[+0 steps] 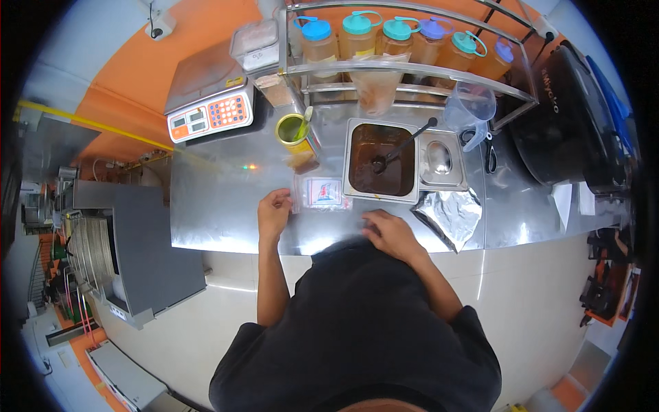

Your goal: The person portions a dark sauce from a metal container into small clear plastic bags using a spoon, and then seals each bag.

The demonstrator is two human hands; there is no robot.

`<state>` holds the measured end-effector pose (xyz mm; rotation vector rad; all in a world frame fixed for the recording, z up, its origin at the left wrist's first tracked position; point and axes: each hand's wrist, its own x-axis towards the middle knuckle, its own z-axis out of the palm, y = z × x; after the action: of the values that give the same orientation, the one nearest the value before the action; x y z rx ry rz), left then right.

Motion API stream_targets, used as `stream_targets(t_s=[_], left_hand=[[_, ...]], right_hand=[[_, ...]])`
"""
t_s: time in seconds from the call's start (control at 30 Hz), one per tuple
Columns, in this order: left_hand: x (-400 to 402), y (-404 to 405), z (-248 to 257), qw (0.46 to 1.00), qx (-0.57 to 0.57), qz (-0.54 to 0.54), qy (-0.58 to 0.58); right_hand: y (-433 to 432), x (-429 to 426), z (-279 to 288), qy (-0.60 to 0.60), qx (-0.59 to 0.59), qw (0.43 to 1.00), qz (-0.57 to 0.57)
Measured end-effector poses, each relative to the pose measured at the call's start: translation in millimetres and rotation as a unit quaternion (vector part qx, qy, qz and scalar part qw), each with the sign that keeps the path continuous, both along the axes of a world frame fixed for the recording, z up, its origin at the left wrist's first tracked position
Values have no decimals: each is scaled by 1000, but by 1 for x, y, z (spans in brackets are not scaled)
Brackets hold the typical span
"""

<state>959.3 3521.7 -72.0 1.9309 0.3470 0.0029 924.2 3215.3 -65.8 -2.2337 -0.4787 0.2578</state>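
Note:
A stack of clear plastic bags with a printed label lies flat on the steel counter before me. Just left of it is my left hand, its fingers curled near the bags' edge; whether they pinch the plastic cannot be told. My right hand rests over the counter's front edge, right of the bags, fingers loosely bent and holding nothing visible. Beyond it stands a square steel pan of dark brown sauce with a black ladle. An open tin with a green-handled utensil stands behind the bags.
A steel lid, crumpled foil, a clear measuring jug and black scissors are at right, beside a large black Miyako appliance. A digital scale stands back left. Squeeze bottles line the metal rack.

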Motion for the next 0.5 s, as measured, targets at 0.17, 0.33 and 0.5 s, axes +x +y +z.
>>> stream_targets(t_s=[0.17, 0.33, 0.5], left_hand=[[5, -2, 1, 999, 1, 30, 38], [3, -18, 5, 991, 109, 50, -62], [2, -21, -3, 972, 230, -14, -53]], right_hand=[[39, 25, 1, -68, -2, 996, 60], [49, 37, -10, -25, -79, 993, 82], [48, 34, -18, -57, -93, 991, 74]])
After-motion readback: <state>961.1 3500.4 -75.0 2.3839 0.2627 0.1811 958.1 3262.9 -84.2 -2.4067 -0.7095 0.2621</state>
